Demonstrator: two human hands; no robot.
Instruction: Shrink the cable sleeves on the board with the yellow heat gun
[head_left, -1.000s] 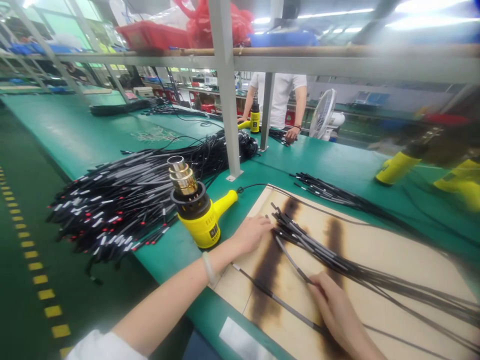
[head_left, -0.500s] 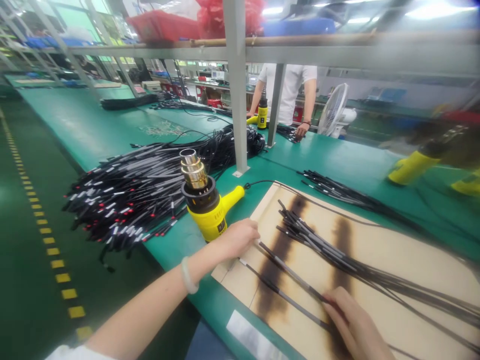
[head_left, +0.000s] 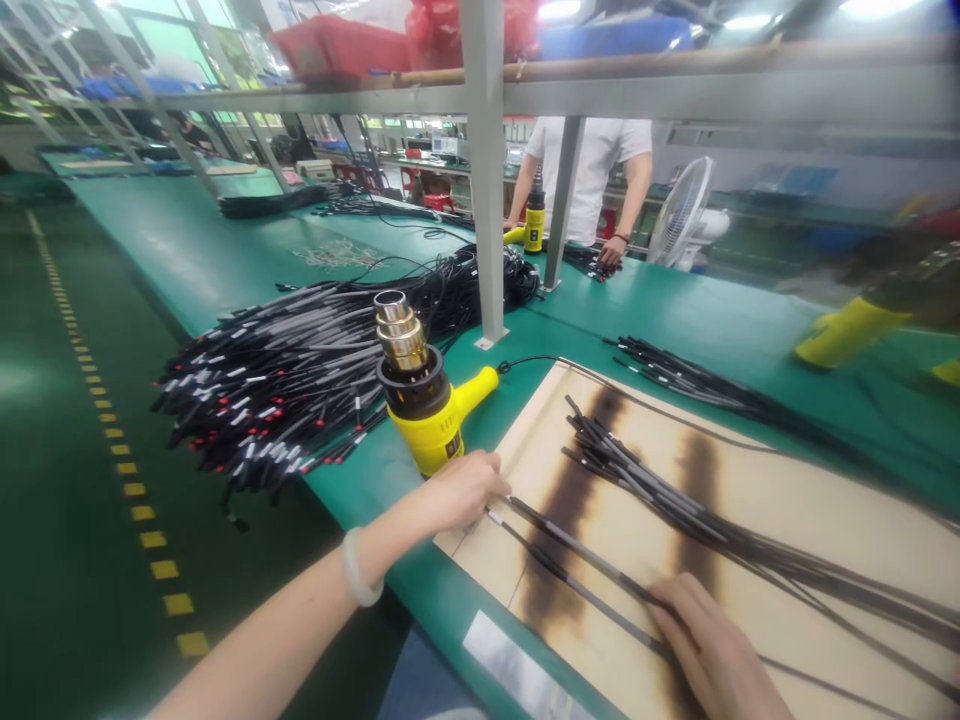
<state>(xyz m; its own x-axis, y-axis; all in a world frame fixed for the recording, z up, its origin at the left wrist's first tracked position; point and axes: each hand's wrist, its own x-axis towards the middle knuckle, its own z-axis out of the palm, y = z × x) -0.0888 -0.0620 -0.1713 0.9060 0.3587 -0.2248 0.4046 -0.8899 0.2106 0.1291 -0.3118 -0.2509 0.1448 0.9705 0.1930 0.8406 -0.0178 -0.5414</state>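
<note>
Each grip pinches the sleeved cable (head_left: 577, 548) — left hand (head_left: 469, 490) near its end, right hand (head_left: 709, 640) farther along — its long axis slanting between them across the scorched board (head_left: 795, 490) (second cord (head_left: 600, 605) alongside).

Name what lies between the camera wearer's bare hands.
In the head view, two thin black-and-grey cables stretch between the left hand and right hand, over the dark-streaked, pale wooden board.
</note>
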